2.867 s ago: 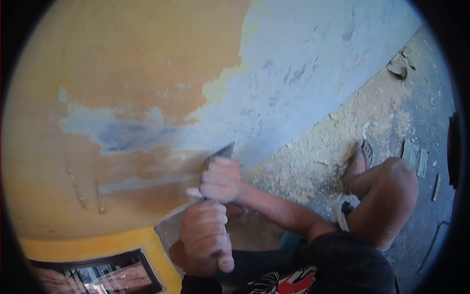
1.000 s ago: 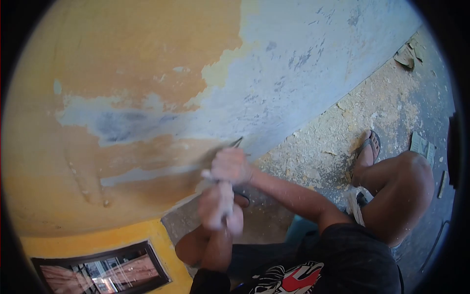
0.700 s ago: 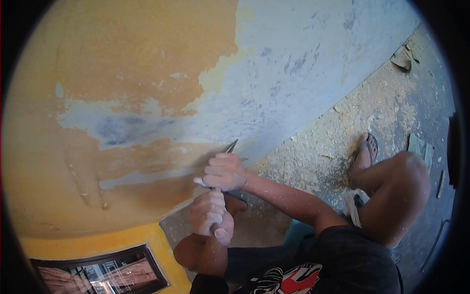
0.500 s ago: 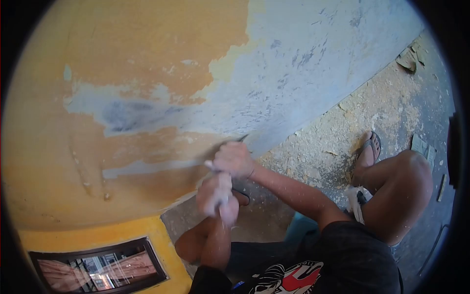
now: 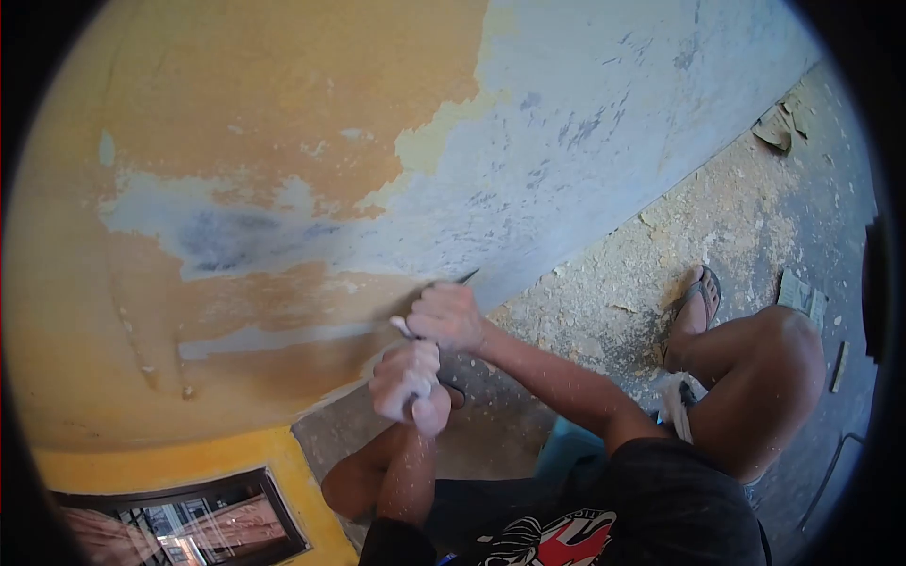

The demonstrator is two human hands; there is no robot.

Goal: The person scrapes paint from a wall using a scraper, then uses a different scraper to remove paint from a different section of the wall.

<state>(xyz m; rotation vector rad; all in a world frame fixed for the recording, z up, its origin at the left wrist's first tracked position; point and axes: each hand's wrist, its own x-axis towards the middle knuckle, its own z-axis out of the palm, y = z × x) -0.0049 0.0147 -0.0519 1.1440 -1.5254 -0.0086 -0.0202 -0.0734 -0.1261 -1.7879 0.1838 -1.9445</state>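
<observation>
Both hands are wrapped around the handle of a scraper (image 5: 469, 276), whose thin dark blade shows edge-on past my right fist. My right hand (image 5: 445, 318) is closed on it nearer the blade, close against the wall. Just below, my left hand (image 5: 408, 385) grips the rear of the handle, thumb folded over. Most of the handle is hidden by my fingers. The blade tip meets or nearly meets the wall (image 5: 528, 179), at a pale, bared area beside peeling orange-yellow paint (image 5: 283, 94). White dust coats both hands.
Paint flakes (image 5: 604, 283) litter the floor along the wall's base. Larger peeled pieces (image 5: 774, 129) lie farther along. My sandalled foot (image 5: 698, 294) rests among the flakes near a flat greyish piece (image 5: 802, 297). At lower left is a dark-framed opening (image 5: 274, 509) with a yellow surround.
The view has shifted slightly, so wall and floor features sit a little left and lower. Both hands keep their hold on the scraper; its blade has slid slightly right along the wall.
</observation>
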